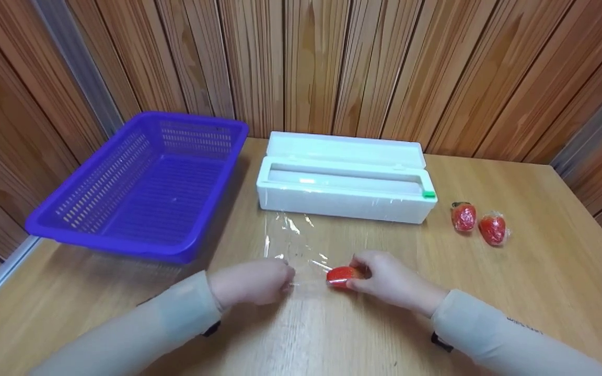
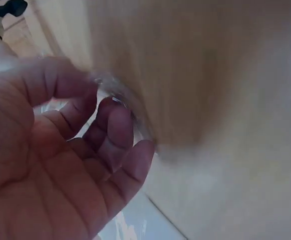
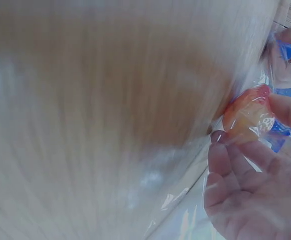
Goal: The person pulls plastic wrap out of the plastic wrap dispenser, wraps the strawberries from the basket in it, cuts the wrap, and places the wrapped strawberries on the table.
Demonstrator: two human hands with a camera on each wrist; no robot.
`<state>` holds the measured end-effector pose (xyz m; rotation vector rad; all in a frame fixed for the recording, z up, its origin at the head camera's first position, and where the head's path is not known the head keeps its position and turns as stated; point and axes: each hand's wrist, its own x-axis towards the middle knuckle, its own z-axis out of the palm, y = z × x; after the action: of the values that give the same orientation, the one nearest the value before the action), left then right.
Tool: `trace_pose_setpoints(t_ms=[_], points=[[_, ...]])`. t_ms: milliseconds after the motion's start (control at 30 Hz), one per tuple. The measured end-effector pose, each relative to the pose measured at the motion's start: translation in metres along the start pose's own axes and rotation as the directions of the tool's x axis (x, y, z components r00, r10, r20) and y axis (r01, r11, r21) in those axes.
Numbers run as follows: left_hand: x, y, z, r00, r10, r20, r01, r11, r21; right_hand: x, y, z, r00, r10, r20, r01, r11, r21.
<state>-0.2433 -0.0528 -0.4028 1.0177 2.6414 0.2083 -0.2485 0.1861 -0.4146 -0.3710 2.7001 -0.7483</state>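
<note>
A red fruit (image 1: 340,275) sits low over the table, held between the thumb and fingers of my right hand (image 1: 392,279). The right wrist view shows the fruit (image 3: 249,116) orange to yellow underneath, with shiny clear film over it. My left hand (image 1: 254,281) pinches the edge of the clear cling film (image 2: 118,90) between thumb and fingertips. From both hands the cling film (image 1: 293,240) stretches back over the wood to the white dispenser box (image 1: 345,202). The box's lid is up and its roll shows inside.
A purple basket (image 1: 139,245) with slotted sides stands at the left. To the right of the box lie two red fruits, one (image 1: 463,216) beside the other (image 1: 493,230), both wrapped in film. A wood-panelled wall (image 1: 311,68) closes off the back of the table (image 1: 541,292).
</note>
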Motion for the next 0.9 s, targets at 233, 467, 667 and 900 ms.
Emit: trace_pose_setpoints(t_ms=[233,467,667,900], points=[[-0.01,-0.011,-0.013,0.99,-0.138,0.015,0.138,0.989,-0.06,-0.002,-0.003,-0.003,1.0,0.009,0.001,-0.009,0.999,-0.041],[-0.011,-0.019,-0.02,0.968,-0.204,-0.146,0.193,0.977,-0.088,-0.002,-0.005,-0.002,0.999,-0.032,0.001,0.032,0.996,-0.08],[-0.007,-0.013,-0.022,0.901,-0.271,-0.339,0.325,0.939,0.114,-0.003,-0.005,-0.002,1.0,-0.031,-0.003,0.03,0.995,-0.09],[0.018,0.006,-0.03,0.861,-0.224,-0.457,0.362,0.901,0.24,-0.001,-0.005,-0.003,0.999,-0.044,0.005,0.044,0.995,-0.087]])
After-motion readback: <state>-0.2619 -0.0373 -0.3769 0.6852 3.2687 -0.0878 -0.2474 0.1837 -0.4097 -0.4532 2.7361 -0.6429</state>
